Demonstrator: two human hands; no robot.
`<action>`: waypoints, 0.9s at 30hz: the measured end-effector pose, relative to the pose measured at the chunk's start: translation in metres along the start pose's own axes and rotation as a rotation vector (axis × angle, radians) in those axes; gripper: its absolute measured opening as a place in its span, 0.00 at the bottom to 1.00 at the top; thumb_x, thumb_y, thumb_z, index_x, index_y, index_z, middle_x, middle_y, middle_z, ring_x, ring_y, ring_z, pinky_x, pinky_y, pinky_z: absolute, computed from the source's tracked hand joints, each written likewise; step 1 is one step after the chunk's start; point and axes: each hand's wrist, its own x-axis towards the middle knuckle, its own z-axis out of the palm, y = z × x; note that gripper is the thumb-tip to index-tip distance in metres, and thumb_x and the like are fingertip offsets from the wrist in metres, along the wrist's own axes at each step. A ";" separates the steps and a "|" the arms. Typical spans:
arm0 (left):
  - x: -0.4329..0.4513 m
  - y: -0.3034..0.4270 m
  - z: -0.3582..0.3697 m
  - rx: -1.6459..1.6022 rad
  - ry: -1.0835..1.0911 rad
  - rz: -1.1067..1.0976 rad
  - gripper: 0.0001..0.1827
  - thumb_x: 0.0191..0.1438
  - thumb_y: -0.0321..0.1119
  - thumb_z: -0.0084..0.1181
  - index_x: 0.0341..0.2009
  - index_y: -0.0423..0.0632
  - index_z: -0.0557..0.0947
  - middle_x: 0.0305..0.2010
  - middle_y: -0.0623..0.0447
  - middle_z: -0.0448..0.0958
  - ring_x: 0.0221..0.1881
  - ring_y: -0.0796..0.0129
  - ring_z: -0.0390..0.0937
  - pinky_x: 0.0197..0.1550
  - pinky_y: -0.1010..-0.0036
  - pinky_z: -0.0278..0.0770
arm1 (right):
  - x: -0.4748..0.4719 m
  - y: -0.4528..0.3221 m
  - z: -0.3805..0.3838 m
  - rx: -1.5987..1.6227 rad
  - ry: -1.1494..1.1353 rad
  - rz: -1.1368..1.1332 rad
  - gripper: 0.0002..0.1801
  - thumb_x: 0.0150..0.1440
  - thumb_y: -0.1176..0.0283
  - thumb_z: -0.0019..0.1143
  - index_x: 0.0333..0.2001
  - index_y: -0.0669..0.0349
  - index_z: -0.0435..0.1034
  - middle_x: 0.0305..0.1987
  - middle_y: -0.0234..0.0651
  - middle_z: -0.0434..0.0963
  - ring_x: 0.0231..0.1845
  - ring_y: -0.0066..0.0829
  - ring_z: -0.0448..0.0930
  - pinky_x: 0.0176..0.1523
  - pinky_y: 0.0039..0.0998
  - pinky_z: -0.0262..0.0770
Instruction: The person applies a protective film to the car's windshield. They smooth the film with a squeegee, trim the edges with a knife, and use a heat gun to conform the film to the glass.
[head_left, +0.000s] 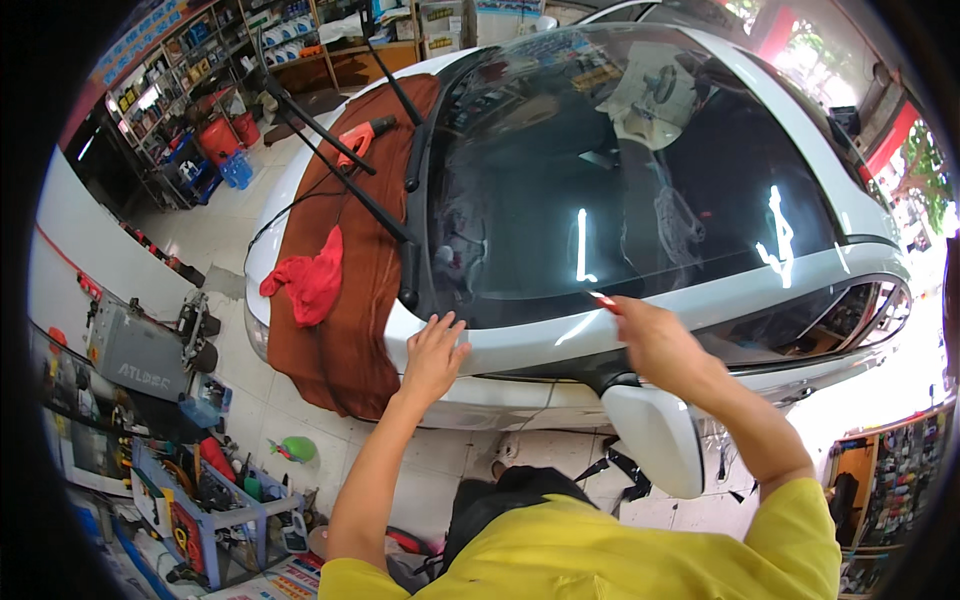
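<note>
In my right hand is a small red-handled cutter, its thin blade pointing at the near lower edge of the car windshield. Palm down with fingers apart, my left hand rests near the windshield's lower corner, over the silver-white body panel, holding nothing. Dark film seems to cover the glass, which mirrors bright lights. Both wiper arms are lifted away from the glass. A brown cloth drapes the hood, with a red rag and an orange-red heat gun lying on it.
The white side mirror juts out below my right forearm. Black film scraps lie on the tiled floor. At lower left stand a tool cart and a grey machine, near a green round object. Stocked shelves line the back.
</note>
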 end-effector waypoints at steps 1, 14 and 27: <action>-0.003 -0.016 -0.004 -0.036 0.014 -0.043 0.26 0.69 0.48 0.51 0.65 0.47 0.77 0.71 0.42 0.69 0.74 0.45 0.61 0.70 0.51 0.56 | 0.023 -0.013 0.028 0.050 0.011 0.003 0.13 0.67 0.77 0.47 0.54 0.67 0.70 0.32 0.52 0.80 0.36 0.57 0.80 0.41 0.47 0.78; 0.130 -0.128 -0.022 -0.702 -0.396 -0.687 0.18 0.64 0.41 0.54 0.43 0.37 0.85 0.28 0.45 0.85 0.13 0.64 0.74 0.19 0.69 0.72 | 0.208 -0.083 0.248 -0.165 -0.079 0.159 0.06 0.55 0.80 0.53 0.36 0.73 0.71 0.33 0.59 0.82 0.35 0.54 0.86 0.39 0.45 0.85; 0.147 -0.166 0.006 -0.859 -0.480 -0.580 0.13 0.63 0.32 0.56 0.31 0.36 0.83 0.25 0.46 0.81 0.19 0.61 0.80 0.21 0.66 0.76 | 0.245 -0.118 0.285 -0.240 -0.141 0.382 0.10 0.59 0.75 0.51 0.38 0.72 0.73 0.32 0.58 0.83 0.35 0.57 0.86 0.40 0.48 0.84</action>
